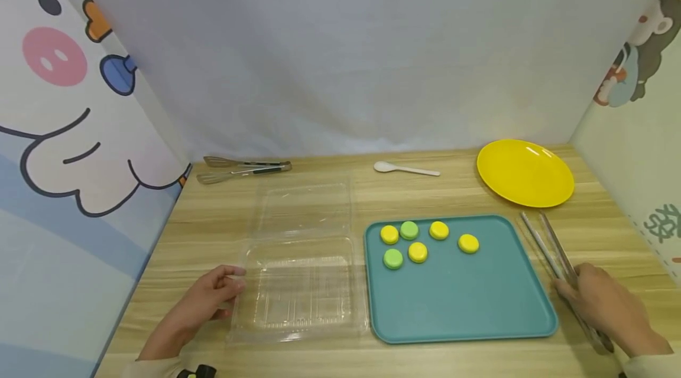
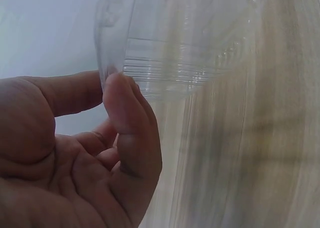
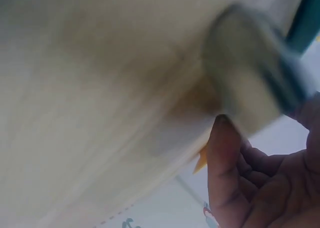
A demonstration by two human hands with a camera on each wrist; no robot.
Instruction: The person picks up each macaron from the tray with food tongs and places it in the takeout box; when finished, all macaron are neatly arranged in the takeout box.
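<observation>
At the left, my left hand (image 1: 204,302) pinches the near-left rim of a clear plastic box (image 1: 303,292) between thumb and fingers. In the left wrist view the ribbed wall of that box (image 2: 165,71) rises from the fingertips. The box's clear lid (image 1: 305,209) lies folded back behind it. My right hand (image 1: 606,304) grips metal tongs (image 1: 540,242) beside the tray, their two arms apart and pointing away from me. The tongs' rounded hinge end (image 3: 245,68) is blurred in the right wrist view. Several yellow macarons (image 1: 417,252) and two green macarons (image 1: 393,259) sit on the tray's far left part.
A teal tray (image 1: 463,301) stands between the box and the tongs. Behind it at right is a yellow plate (image 1: 525,174). Toward the back lie a white spoon (image 1: 407,169) and a second pair of tongs (image 1: 245,171). A curtain (image 1: 372,58) closes the back.
</observation>
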